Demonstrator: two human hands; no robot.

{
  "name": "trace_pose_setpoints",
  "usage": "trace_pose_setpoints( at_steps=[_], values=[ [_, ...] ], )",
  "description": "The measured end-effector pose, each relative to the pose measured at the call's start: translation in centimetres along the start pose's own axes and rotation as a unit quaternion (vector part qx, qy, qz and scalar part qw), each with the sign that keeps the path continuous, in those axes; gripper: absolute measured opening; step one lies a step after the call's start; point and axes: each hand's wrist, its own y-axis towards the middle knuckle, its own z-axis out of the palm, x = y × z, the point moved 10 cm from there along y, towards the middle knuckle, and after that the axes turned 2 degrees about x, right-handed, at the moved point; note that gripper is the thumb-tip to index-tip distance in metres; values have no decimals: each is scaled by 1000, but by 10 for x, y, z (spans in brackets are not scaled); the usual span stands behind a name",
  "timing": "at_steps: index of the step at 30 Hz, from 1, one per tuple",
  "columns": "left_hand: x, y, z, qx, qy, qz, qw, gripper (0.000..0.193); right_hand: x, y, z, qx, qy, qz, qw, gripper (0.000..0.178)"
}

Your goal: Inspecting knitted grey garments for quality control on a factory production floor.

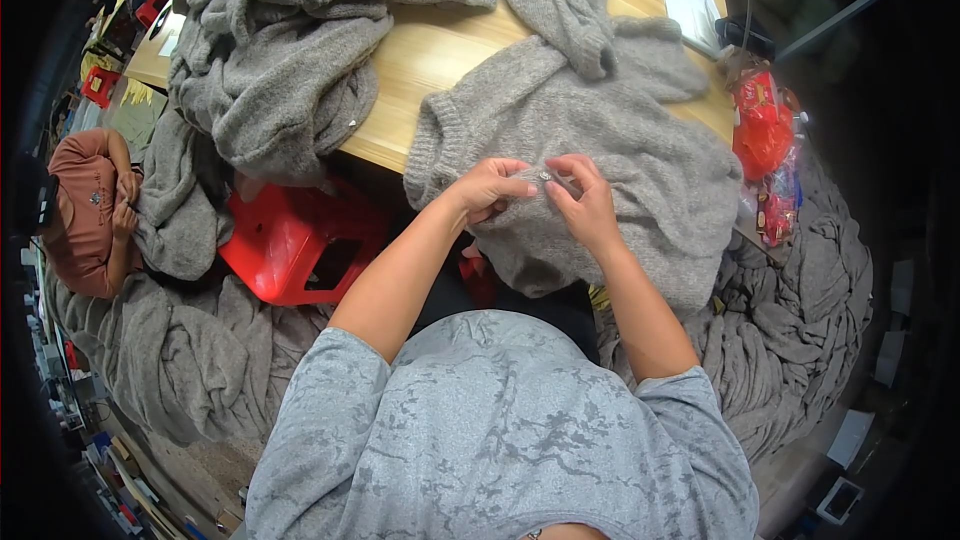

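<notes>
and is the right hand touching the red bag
Apart: the head view shows a broad stretch of grey garment between the right hand and the red bag.

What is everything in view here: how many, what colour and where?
Knit garment: 1, grey, centre
Small item: 1, pale, on the garment
Table: 1, light wood, ahead
Knitwear heap: uncountable, grey, table's left and far side
Knitwear piles: uncountable, grey, low at left and right
Stool: 1, red, left of the garment
Plastic bag: 1, red, right of the garment
Flat item: 1, white, table's right edge
Co-worker: 1, rust-coloured shirt, far left
Person's shirt: 1, grey, bottom centre
Left fingers: 1 hand, bare, at the garment
Right fingers: 1 hand, bare, likewise
</notes>
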Motion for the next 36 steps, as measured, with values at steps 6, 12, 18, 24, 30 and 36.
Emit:
trace_pose_setpoints(
  at_steps=[6, 12, 18, 24, 30, 36],
  values=[
    [0, -1, -1, -16, 31, -4, 999, 22, -1, 6, 5, 35, -20, -6, 999, 10],
    [-1, -1, 0, -21, 40, 6, 999, 18, -5, 8, 5, 42, 4, 15, 999, 9],
    [-1, 0, 1, -12, 38, 6, 999, 19, -9, 6, 5, 50, 17, 26, 998, 9],
    [-2, -2, 3, -9, 37, 3, 999, 21, -10, 5, 2, 47, 20, 42, 998, 9],
    [2, 0, -1, -11, 34, -1, 999, 25, -10, 6, 1, 42, 25, 33, 998, 8],
    [5, 5, -4, 7, 17, -2, 1000, 22, -16, 7, 3, 33, 74, 38, 996, 12]
  ],
)
